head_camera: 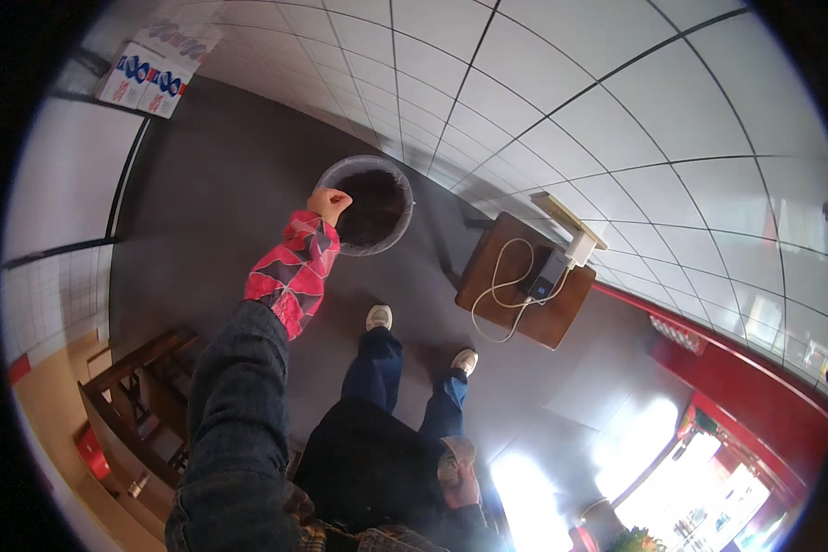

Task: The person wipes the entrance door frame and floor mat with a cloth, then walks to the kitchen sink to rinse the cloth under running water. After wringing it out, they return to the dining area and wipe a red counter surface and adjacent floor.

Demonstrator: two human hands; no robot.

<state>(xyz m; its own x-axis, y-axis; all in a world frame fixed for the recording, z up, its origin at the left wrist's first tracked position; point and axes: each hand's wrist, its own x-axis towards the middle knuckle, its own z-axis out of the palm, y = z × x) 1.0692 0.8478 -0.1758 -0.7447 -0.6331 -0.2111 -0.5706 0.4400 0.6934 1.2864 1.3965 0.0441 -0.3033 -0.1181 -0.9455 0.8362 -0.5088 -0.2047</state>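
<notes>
Over the left rim of a round trash bin with a clear plastic liner, my left hand is held with its fingers curled together. Whether something small is between them cannot be told. A red and grey patterned sleeve cover wraps that forearm. The inside of the bin looks dark. Low in the view, beside my right leg, my right hand holds a crumpled greyish-brown cloth.
A brown wooden stool by the tiled wall carries a power bank and a looped white cable. Printed cartons stand at the upper left, dark wooden furniture at the lower left. Bright glass lies lower right.
</notes>
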